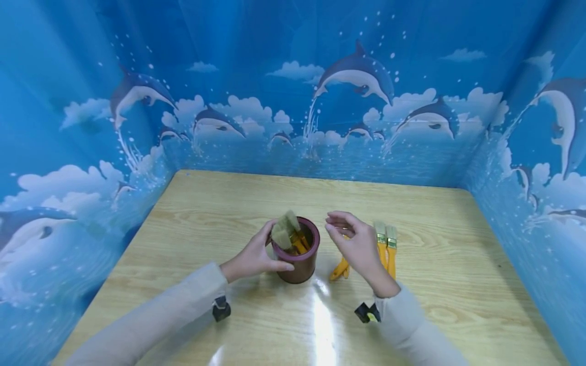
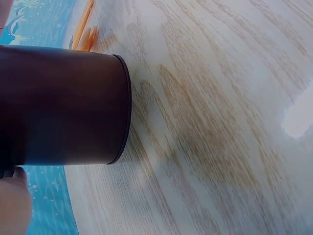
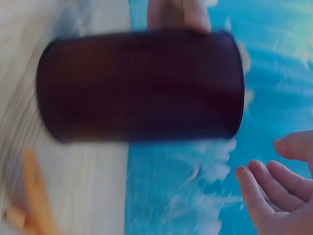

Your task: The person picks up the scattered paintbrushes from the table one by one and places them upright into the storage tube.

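My left hand (image 1: 252,258) grips a dark brown cylindrical pot (image 1: 298,268), with the thumb across its near side and the fingers around the far left. Several paintbrushes (image 1: 282,235) stand in the pot, pale bristles up and orange handles down inside. To the right of the pot my right hand (image 1: 360,247) hovers over the table, its fingers loosely bent with nothing between them. In the right wrist view these fingers (image 3: 247,178) are apart from the pot (image 3: 142,88). Beneath the right hand lie orange brush handles (image 1: 340,269), partly hidden by it.
Two more paintbrushes (image 1: 391,246) lie side by side just right of the right hand, bristles pointing away. The wood-grain table (image 1: 220,203) is bordered at the back and sides by a blue dolphin-print curtain (image 1: 256,147).
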A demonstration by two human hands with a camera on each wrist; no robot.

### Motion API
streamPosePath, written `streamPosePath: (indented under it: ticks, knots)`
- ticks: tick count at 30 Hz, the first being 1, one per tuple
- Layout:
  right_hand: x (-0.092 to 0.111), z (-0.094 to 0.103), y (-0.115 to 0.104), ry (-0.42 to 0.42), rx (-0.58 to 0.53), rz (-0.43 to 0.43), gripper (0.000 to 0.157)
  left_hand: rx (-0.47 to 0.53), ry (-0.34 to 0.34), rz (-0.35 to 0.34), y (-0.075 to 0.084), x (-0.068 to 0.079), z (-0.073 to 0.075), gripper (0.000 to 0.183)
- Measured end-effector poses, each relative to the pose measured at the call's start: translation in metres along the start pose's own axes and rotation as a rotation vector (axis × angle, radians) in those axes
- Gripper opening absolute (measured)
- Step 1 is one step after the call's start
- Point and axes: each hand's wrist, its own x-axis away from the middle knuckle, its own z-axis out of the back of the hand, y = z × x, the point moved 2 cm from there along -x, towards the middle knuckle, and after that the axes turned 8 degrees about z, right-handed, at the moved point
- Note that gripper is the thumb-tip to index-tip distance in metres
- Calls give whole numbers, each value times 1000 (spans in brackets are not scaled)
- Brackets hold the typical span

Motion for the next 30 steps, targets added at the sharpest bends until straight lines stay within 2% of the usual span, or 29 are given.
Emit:
streamPosePath:
  ticks: [11,17,21,26,30]
  knots:
    - [16,58,45,52,180,-179,35,-3,-16,5,0,-1,0,100]
    - [26,83,65,92,255,-346,37,0,-13,0,-2,-1,0,101]
    - [33,98,77,121,265,-445,40,0,-15,3,-2,0,0,101]
    - [41,112,91,137,287,-510,41,5,-19,10,-2,0,1,100]
    - [47,117,104,138,234,-561,42,13,-20,9,-3,-1,1,99]
